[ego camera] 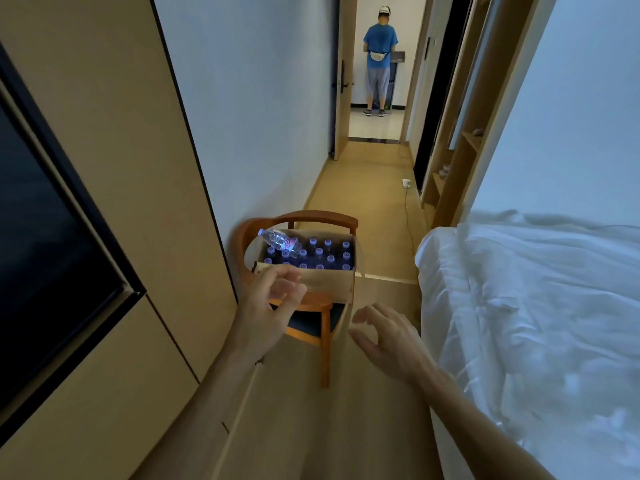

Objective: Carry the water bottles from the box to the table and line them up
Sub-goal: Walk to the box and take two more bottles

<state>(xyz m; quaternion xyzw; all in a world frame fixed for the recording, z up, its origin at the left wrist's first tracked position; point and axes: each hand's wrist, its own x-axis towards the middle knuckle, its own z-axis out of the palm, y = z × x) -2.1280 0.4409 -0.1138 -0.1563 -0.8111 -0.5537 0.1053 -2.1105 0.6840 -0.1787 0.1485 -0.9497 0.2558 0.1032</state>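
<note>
One cardboard box [313, 271] on one wooden chair [311, 306] at 12 o'clock holds about fifteen upright water bottles [318, 252]; one loose bottle [280, 241] lies tilted atop them; left hand [268, 306] and right hand [388, 336], each grip released, hover near; floor [374, 188] runs between wall [256, 98] and bed [536, 306].

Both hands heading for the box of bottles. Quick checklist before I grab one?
1. Left hand free: ok, open, holding nothing.
2. Right hand free: ok, open.
3. Cardboard box seated on the wooden chair: ok.
4. Box open on top: ok, caps show.
5. Loose water bottle lying across the upright bottles: not ok, take it first.
6. Table for the line-up: cannot tell, not in view.
</note>
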